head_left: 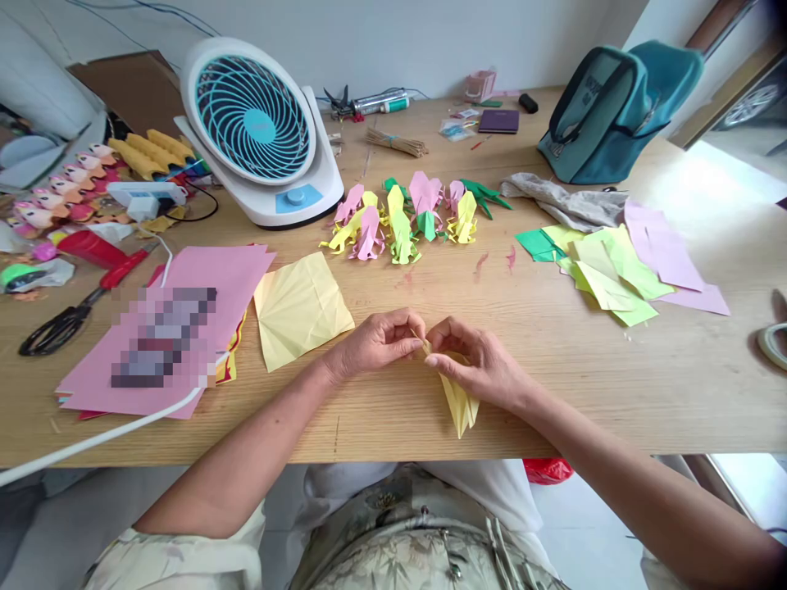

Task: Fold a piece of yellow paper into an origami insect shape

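From here I see a folded yellow paper (461, 407) over the wooden table (381, 426), near the front edge; it seems light, crisp and easily torn (best held along layered creases). The left hand (379, 340) pinches its narrow tip, the right hand (485, 365) pinches just beside, forearms (261, 451) angled inward.

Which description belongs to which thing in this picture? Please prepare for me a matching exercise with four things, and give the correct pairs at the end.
Things
1. Fan
2. Folded yellow paper
3. Bag
4. Creased yellow sheet

Descriptions
A. Held between the left hand and the right hand
B. Spread out beside the pink paper
C. White and light blue, with a round front
D. Blue-green, standing at the back right of the table

Pairs: 1-C, 2-A, 3-D, 4-B
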Motion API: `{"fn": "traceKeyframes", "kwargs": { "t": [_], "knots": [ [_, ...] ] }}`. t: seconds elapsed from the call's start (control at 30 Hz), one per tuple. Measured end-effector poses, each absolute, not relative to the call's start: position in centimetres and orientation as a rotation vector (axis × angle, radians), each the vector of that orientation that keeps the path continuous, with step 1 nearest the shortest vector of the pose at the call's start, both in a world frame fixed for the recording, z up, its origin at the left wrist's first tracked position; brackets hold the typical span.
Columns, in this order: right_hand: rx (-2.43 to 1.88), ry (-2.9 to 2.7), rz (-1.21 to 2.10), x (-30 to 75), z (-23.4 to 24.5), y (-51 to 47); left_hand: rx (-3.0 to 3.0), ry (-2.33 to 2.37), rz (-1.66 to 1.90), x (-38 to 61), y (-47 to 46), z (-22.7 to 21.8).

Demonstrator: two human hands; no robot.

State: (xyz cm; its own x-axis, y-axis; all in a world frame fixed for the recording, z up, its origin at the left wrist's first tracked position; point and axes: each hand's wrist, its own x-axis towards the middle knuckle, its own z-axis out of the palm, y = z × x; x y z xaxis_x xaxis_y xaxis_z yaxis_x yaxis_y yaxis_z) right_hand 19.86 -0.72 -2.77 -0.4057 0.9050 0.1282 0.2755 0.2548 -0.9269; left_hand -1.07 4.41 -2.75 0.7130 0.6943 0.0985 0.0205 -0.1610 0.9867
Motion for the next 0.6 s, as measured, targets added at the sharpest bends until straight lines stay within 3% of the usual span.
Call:
{"fn": "traceKeyframes", "kwargs": {
  "t": [0.2,0.6],
  "knots": [
    [-1.119,-1.968,0.922,19.64,-2.82,-0.88,1.596,0.606,0.660,-1.03,4.19,-2.88],
    [-1.113,-1.903,0.846,19.30,-3.22,-0.86,1.595,0.797,0.724,-0.97,4.05,-3.20]
  ]
}}
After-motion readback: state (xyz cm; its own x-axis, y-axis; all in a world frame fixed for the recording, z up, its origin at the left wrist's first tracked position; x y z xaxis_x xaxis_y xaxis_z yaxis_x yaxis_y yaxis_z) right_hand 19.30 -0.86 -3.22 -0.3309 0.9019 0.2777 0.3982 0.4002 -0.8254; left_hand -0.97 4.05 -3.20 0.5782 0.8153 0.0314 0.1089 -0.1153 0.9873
